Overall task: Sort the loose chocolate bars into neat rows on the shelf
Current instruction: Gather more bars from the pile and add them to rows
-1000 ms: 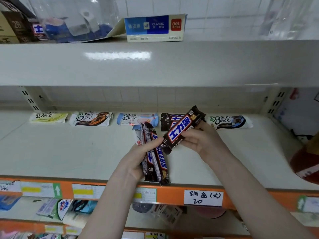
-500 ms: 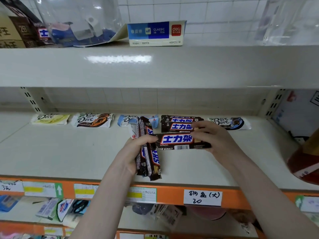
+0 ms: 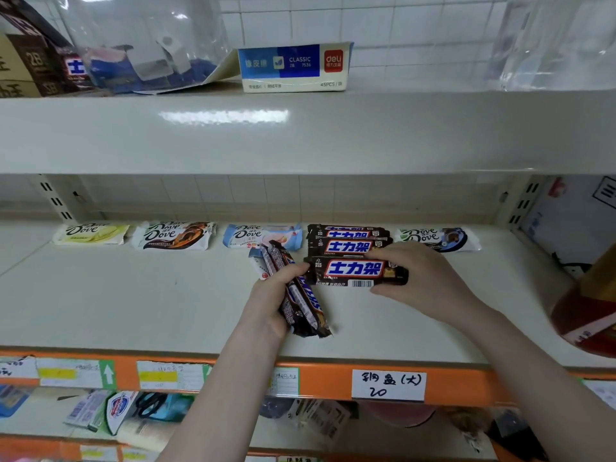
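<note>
My left hand [image 3: 271, 303] grips a bundle of chocolate bars [image 3: 301, 303], dark Snickers wrappers plus a pale one, held lengthwise above the cream shelf [image 3: 133, 295]. My right hand [image 3: 423, 278] holds one Snickers bar [image 3: 353, 271] flat and crosswise, its right end under my fingers. That bar lies just in front of two Snickers bars [image 3: 348, 241] lined up at the back. Along the back wall lie Dove bars: a yellow one [image 3: 90, 234], a brown one [image 3: 175, 235], a light blue one [image 3: 260, 235] and a dark blue one [image 3: 440, 240].
An upper shelf [image 3: 300, 135] overhangs, carrying a blue Deli box [image 3: 295, 66] and clear plastic bags. The front rail [image 3: 320, 378] is orange with paper price labels. A red and brown container [image 3: 590, 311] stands at the right. Goods fill the lower shelf.
My right hand has turned its Snickers bar from tilted to level and brought it down behind-right, in front of the two back bars. The left hand's bundle moved slightly back.
</note>
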The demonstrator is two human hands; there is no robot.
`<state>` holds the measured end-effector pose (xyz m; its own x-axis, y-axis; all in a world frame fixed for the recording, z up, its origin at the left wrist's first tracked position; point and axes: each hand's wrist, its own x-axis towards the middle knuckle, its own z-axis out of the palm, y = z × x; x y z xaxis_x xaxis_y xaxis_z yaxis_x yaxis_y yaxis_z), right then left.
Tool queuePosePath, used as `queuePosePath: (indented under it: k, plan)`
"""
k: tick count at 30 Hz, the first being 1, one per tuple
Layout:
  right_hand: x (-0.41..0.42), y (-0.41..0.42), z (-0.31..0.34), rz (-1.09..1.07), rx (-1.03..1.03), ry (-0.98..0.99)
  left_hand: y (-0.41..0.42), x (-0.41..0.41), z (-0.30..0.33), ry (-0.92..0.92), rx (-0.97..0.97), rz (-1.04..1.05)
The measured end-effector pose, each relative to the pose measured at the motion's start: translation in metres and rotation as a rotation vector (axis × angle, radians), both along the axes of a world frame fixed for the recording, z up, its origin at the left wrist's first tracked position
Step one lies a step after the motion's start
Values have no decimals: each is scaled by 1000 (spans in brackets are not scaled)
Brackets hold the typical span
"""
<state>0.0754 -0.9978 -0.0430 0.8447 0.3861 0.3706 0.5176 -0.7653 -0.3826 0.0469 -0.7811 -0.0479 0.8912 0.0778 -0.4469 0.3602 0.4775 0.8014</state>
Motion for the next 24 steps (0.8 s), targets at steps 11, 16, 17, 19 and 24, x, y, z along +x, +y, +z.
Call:
queuePosePath:
  k: [11, 16, 17, 19, 24]
  plan:
    - [46, 2, -20, -51, -115, -58, 3, 3, -6, -6, -127, 17]
    - [50, 4, -27, -87, -132, -74, 4, 3, -9, -10, -145, 8]
    - [51, 4, -28, -97, -133, -74, 4, 3, -8, -14, -151, 4]
    - [53, 5, -29, -105, -132, -64, 5, 3, -9, -25, -154, -15]
    - [58, 6, -30, -93, -140, -42, 6, 5, -8, -35, -258, 16]
